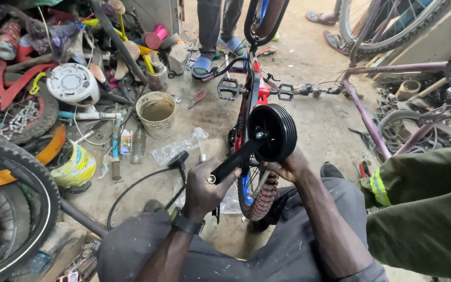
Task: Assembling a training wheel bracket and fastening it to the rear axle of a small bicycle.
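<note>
Left hand [202, 189] fisted — black bracket [234, 160]

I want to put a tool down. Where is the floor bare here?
Bare concrete lies between the small bike and the purple frame. Left of the bucket it is crowded with parts, as is the patch by the pump.

A dusty concrete floor [314, 120], daylit, crowded with a bucket [156, 113], spare wheels [11, 209] and scattered tools [198, 97].
</note>
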